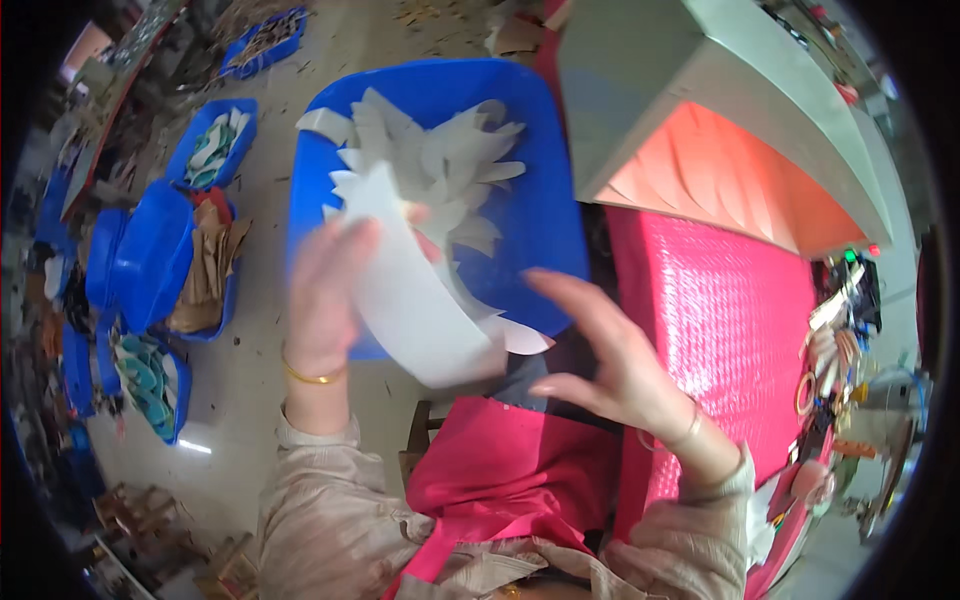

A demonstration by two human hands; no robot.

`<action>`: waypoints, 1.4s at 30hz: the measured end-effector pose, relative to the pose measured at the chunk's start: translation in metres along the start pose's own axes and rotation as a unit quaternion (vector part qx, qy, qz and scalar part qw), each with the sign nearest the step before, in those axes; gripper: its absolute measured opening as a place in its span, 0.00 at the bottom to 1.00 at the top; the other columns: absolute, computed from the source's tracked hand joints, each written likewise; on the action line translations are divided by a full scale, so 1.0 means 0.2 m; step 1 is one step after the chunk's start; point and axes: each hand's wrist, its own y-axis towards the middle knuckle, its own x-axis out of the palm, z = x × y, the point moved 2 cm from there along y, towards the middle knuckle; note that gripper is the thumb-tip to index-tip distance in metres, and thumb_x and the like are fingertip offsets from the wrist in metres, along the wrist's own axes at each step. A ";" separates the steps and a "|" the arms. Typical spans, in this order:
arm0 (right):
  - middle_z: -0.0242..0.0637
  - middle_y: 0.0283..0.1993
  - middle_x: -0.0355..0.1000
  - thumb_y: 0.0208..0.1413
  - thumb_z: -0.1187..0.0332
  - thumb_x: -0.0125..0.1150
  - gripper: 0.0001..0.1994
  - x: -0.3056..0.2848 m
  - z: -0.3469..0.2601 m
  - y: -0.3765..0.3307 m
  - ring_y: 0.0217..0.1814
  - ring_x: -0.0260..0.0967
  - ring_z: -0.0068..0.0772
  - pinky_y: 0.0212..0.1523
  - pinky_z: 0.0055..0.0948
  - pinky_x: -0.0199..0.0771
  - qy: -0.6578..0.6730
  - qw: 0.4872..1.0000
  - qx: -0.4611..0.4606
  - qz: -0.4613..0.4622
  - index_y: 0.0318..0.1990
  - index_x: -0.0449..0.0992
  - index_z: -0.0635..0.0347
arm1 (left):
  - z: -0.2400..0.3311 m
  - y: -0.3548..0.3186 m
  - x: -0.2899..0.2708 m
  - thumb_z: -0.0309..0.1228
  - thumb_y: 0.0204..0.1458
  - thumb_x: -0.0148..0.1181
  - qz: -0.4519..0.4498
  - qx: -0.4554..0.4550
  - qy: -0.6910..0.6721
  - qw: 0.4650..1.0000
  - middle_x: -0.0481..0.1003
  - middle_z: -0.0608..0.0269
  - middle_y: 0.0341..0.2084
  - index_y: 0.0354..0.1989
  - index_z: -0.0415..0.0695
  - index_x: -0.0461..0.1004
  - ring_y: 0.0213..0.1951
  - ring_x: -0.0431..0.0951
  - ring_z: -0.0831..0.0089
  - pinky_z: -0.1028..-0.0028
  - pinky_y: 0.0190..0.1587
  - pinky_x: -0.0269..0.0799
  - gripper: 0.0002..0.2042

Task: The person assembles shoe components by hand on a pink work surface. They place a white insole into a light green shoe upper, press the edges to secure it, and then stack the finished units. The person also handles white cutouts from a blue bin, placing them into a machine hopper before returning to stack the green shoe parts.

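My left hand (335, 275) is closed on a curved white sheet piece (415, 305), with the thumb side slightly blurred. The piece looks like cut paper or thin leather; I cannot tell which. Beneath it stands a large blue plastic tub (540, 215), partly filled with a loose heap of similar white cut pieces (460, 145). A pointed white tip with a pinkish edge (528, 338) shows near the sheet's lower right end. To the right of that tip, my right hand (610, 355) has its thumb and fingers spread apart and holds nothing.
On the right, a pink table (730, 340) carries a grey hooded machine (660, 110) glowing orange-red inside. Smaller blue bins (155, 255) with brown and teal pieces stand on the floor at left. A pink apron (510, 455) covers my lap. Small tools and bundles (835, 350) lie at the table's far right.
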 end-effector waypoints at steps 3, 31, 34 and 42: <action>0.41 0.37 0.71 0.48 0.68 0.61 0.18 -0.02 -0.02 -0.12 0.36 0.71 0.30 0.34 0.24 0.72 0.216 0.965 0.140 -0.051 0.46 0.67 0.66 | -0.11 -0.02 0.34 0.38 0.55 0.46 -0.036 -0.012 0.043 0.998 0.72 0.61 0.27 0.42 0.34 0.70 0.30 0.71 0.78 0.82 0.33 0.65 0.18; 0.35 0.41 0.70 0.53 0.71 0.50 0.13 -2.00 2.37 -0.18 0.42 0.65 0.25 0.41 0.22 0.63 -0.195 0.888 0.298 0.291 0.46 0.70 0.64 | -0.95 -0.26 0.57 0.30 0.49 0.53 -0.158 -0.190 0.491 0.836 0.71 0.54 0.28 0.46 0.41 0.68 0.29 0.73 0.60 0.67 0.32 0.68 0.15; 0.38 0.43 0.69 0.53 0.72 0.49 0.13 -1.99 2.29 -0.17 0.44 0.65 0.27 0.44 0.24 0.63 -0.293 0.867 0.274 0.295 0.46 0.70 0.65 | -0.90 -0.29 0.52 0.30 0.49 0.53 -0.136 -0.163 0.485 0.848 0.71 0.53 0.29 0.46 0.41 0.68 0.31 0.73 0.59 0.67 0.33 0.68 0.15; 0.41 0.46 0.69 0.53 0.76 0.46 0.13 -1.78 1.75 -0.44 0.51 0.65 0.32 0.51 0.28 0.63 -0.350 0.873 0.149 0.305 0.45 0.69 0.66 | -0.98 -0.11 -0.15 0.34 0.52 0.50 0.041 -0.170 0.438 0.882 0.73 0.50 0.40 0.44 0.36 0.70 0.44 0.72 0.60 0.71 0.47 0.65 0.16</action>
